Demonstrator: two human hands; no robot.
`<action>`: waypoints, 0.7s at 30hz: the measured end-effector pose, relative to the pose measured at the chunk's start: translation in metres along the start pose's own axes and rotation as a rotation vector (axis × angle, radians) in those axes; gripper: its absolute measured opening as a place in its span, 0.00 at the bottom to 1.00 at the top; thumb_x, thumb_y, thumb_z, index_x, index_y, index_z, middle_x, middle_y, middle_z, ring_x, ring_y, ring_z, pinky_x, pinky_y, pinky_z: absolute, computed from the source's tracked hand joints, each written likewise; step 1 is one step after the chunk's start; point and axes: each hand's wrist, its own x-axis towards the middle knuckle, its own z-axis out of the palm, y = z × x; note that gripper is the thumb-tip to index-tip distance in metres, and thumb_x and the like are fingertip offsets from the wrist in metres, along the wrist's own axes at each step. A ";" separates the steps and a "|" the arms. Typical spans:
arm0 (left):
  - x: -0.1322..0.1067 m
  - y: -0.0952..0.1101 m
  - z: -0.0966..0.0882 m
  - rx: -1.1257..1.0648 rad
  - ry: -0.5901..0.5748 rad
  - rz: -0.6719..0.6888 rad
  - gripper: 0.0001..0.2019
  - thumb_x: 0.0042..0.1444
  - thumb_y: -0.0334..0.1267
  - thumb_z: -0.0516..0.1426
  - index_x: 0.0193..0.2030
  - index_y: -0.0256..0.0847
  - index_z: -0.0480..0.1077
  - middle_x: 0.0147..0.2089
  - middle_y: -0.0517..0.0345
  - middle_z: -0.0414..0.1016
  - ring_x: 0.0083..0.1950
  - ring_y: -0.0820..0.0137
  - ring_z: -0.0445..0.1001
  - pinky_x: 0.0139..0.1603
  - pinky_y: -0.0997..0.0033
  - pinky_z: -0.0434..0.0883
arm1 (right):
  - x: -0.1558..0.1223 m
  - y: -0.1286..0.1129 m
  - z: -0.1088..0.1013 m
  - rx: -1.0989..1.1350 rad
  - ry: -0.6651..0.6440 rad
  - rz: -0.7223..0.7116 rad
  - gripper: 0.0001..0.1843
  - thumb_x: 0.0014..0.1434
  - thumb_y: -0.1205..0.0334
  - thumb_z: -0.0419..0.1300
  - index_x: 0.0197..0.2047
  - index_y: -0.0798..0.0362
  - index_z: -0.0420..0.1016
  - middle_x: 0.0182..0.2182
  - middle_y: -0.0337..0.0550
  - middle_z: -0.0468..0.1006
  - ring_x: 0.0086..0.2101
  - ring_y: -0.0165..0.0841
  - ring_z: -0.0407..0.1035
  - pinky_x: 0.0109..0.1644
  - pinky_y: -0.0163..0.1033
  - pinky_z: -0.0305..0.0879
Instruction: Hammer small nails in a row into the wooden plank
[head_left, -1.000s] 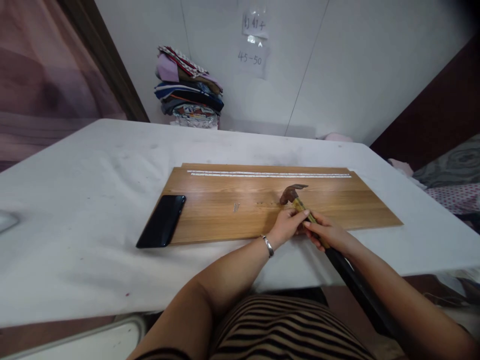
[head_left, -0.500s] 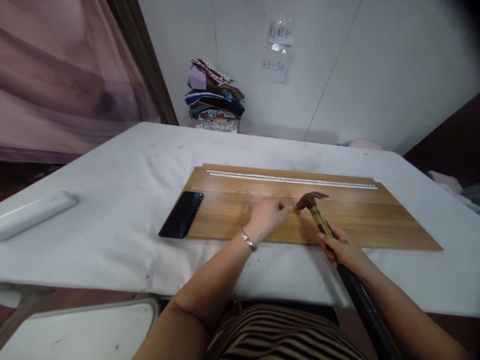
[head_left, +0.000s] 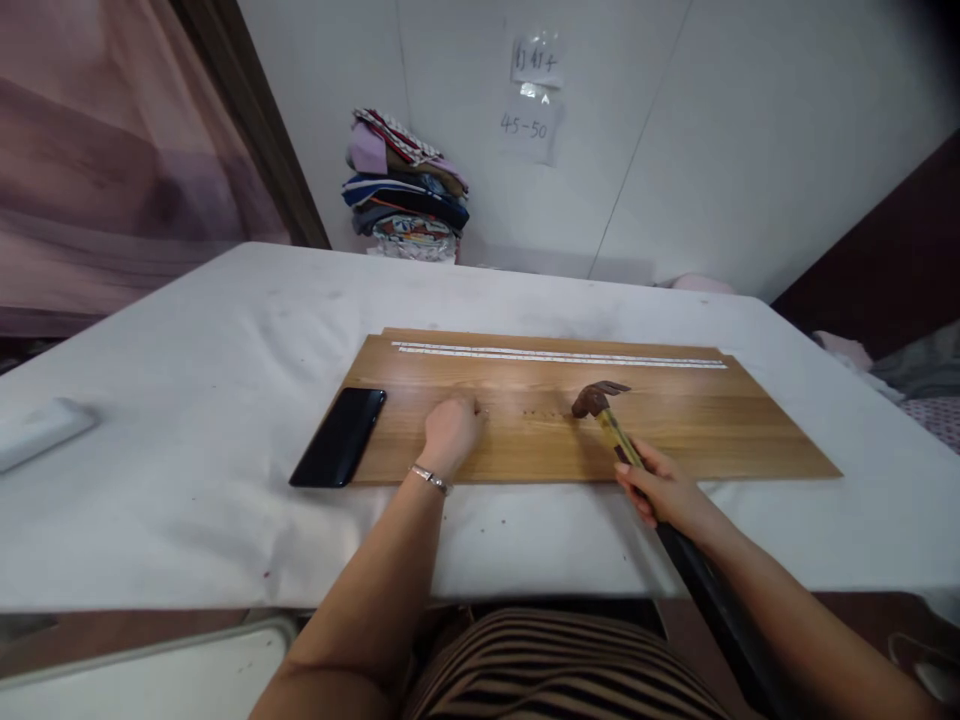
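My right hand (head_left: 660, 490) is wrapped round the handle of a claw hammer (head_left: 611, 420). The hammer's rusty head hangs low over a wooden board (head_left: 675, 430), claw pointing right. My left hand (head_left: 452, 432), with a silver bracelet on its wrist, is low over the board with fingers pinched together. A small shiny bit shows by the fingertips; what the fingers hold, if anything, I cannot make out. Between the hands runs a short row of small dark specks (head_left: 544, 413) on the board, too small to name.
A black phone (head_left: 339, 437) lies across the board's left edge. Two thin white measuring strips (head_left: 562, 356) run along its far side. The board rests on a white-covered table (head_left: 187, 420). Folded cloths (head_left: 409, 185) are stacked by the wall; a white object (head_left: 45, 432) lies far left.
My left hand has moved left, away from the hammer head, to where small metal nails lay on the board. The right hand still holds the hammer in about the same place. The view has shifted slightly.
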 end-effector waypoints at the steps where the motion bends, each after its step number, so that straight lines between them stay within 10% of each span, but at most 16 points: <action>1: 0.001 0.000 0.000 0.010 -0.006 0.010 0.11 0.58 0.39 0.53 0.40 0.39 0.75 0.44 0.47 0.80 0.46 0.59 0.77 0.44 0.66 0.70 | 0.000 -0.001 0.001 0.010 0.007 0.001 0.16 0.56 0.48 0.60 0.38 0.48 0.60 0.18 0.26 0.60 0.13 0.22 0.53 0.14 0.29 0.52; 21: 0.006 -0.006 0.004 -0.148 0.065 0.063 0.07 0.56 0.35 0.53 0.36 0.39 0.72 0.41 0.48 0.79 0.42 0.62 0.76 0.39 0.68 0.67 | 0.002 0.000 0.004 0.047 -0.011 -0.008 0.14 0.56 0.51 0.59 0.40 0.49 0.62 0.18 0.25 0.62 0.13 0.22 0.52 0.13 0.28 0.52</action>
